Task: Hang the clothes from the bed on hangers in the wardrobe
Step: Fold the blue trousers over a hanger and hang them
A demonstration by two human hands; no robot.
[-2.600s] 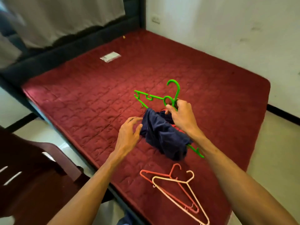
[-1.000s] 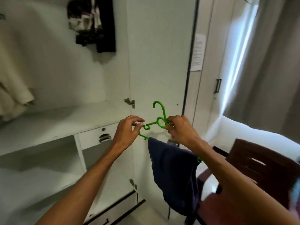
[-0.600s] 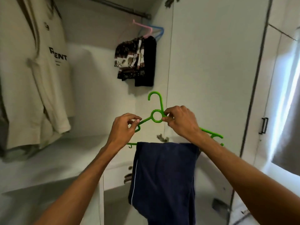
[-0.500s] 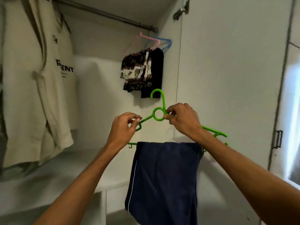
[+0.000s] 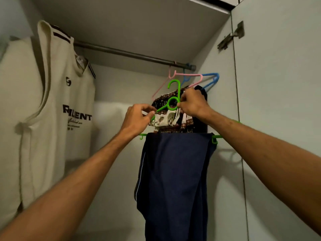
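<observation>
Both hands are clamped on the green hanger (image 5: pixel 173 80). The left hand (image 5: pixel 137 119) pinches its left shoulder between thumb and fingertips. The right hand (image 5: pixel 192 105) pinches the neck, beside the ring under the hook. The navy trousers (image 5: pixel 173 180) are folded over the hanger's bottom bar and hang straight down below both wrists. The hook is up above the right hand's knuckles, short of the steel rail (image 5: pixel 132 53), and not yet over it.

The hanger looks like thin moulded plastic: light, springy, likely to flex if held by one tip. Holding it at the neck and shoulder seems sound, since the neck grip steers the hook. The trousers are soft, limp cloth with pale piping down one seam. Only the fold keeps them on the bar, so tilting the hanger could let them slide off. They look light enough for one hand.

Beyond the right hand, a pink hanger (image 5: pixel 184 76) and a blue hanger (image 5: pixel 211 80) hang at the rail's end, carrying an elephant-print garment (image 5: pixel 170 119). Well off to the left hand's side hangs a cream sleeveless top (image 5: pixel 57 110). Its dark chest print reads "R", then a crease, then "LIENT". The small script beneath is unreadable, and a small round emblem sits above.
</observation>
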